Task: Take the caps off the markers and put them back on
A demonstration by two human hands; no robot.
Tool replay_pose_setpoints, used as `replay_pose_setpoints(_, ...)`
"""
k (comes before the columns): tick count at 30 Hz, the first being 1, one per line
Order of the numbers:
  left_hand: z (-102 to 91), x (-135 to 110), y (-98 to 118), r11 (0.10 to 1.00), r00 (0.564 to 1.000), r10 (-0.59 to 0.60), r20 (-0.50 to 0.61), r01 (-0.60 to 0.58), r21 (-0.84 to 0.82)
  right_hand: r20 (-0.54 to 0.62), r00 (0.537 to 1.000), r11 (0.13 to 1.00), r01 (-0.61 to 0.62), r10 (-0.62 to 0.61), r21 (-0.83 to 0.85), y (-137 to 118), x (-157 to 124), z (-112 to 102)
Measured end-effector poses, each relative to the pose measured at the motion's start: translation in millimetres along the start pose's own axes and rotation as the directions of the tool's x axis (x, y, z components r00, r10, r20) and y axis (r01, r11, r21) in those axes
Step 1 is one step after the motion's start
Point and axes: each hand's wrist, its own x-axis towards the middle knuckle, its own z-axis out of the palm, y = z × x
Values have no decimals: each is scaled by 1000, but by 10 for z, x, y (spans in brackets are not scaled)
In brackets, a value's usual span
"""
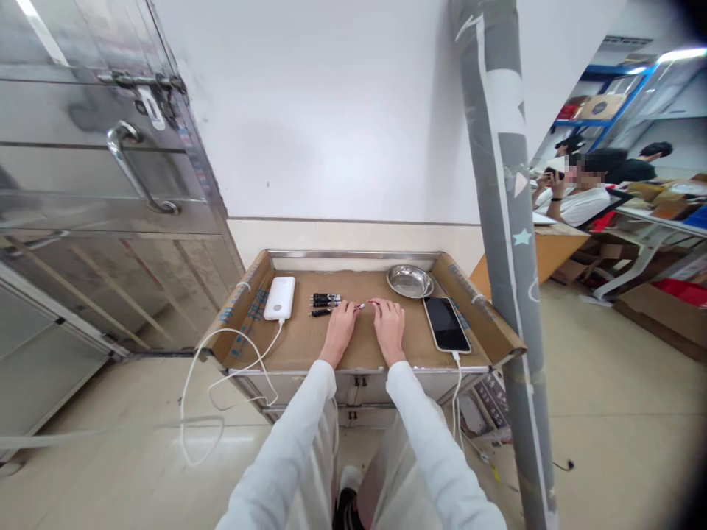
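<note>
Only illegible blue print (257, 303) on cardboard (309, 347)

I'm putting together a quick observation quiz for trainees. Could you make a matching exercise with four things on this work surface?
Column 1
1. Metal bowl
2. Power bank
3. Phone
4. Black cylindrical pieces

Column 2
A. Grouped beside the left hand
B. Dark screen facing up, to the right of the right hand
C. Round and silvery, toward the back
D. White, toward the left end of the cardboard

Right pairs: 1-C, 2-D, 3-B, 4-A
</note>
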Motion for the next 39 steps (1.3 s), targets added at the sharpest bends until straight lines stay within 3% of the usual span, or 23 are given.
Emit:
replay_pose_setpoints(7, 3, 16, 3, 1000, 999, 27, -44, -27, -11, 107, 988, 993, 110, -115, 51, -46, -10, -56)
replay_pose_setpoints(12, -57, -46, -1, 996, 988, -91, -126, 91, -6, 264, 920, 952, 252, -291, 174, -126, -11, -142)
replay_pose_setpoints(17, -158, -191, 59, 961, 962, -215, -165, 239, 141, 277, 938, 977, 190, -209, 92, -79, -34, -17)
replay_pose_setpoints(23, -119, -236, 61, 888, 913, -376, -159, 404, 219, 277, 952, 991, 129, -131, 25, -14, -61, 94)
replay_pose_setpoints(34, -44, -155, -16, 931, 949, -264, -171, 297, 213, 264, 960, 995, 94, -96, 21, 58, -64, 82)
replay_pose_setpoints(39, -32, -167, -10, 997, 996, -66, -52, 67, 28, 274, 960, 998, 62, -55, -20, 173, -65, 59)
